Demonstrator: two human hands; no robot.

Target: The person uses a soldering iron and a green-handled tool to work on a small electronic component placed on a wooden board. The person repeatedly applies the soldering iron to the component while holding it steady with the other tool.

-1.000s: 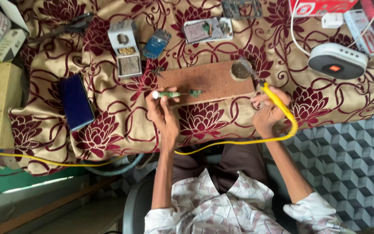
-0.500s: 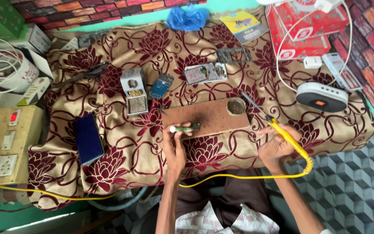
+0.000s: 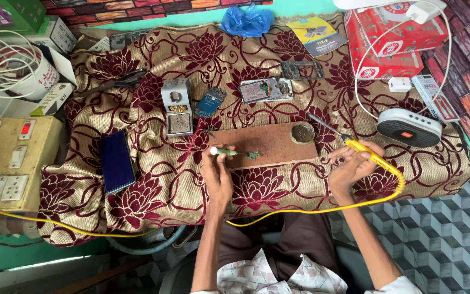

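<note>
My left hand point(image 3: 217, 175) holds a slim green tool with a white end point(image 3: 225, 152), laid across the brown wooden board point(image 3: 278, 144); its tip touches a small green part point(image 3: 253, 155). My right hand point(image 3: 352, 166) grips a yellow-handled soldering iron point(image 3: 363, 151) whose metal tip point(image 3: 322, 124) points up-left past a round tin point(image 3: 303, 132) on the board's right end. The iron's yellow cord point(image 3: 322, 209) loops down over the table edge.
On the floral cloth point(image 3: 153, 179) lie a dark blue phone point(image 3: 116, 161), a grey soldering stand point(image 3: 177, 106), a blue circuit board point(image 3: 210, 102), an opened phone point(image 3: 266, 90) and a white round speaker point(image 3: 409, 127). A switch board point(image 3: 6, 163) stands left, red boxes point(image 3: 393, 43) far right.
The view has shifted so the table sits lower in the picture and more of its far side shows. Both hands keep their tools over the board; the right hand sits slightly lower.
</note>
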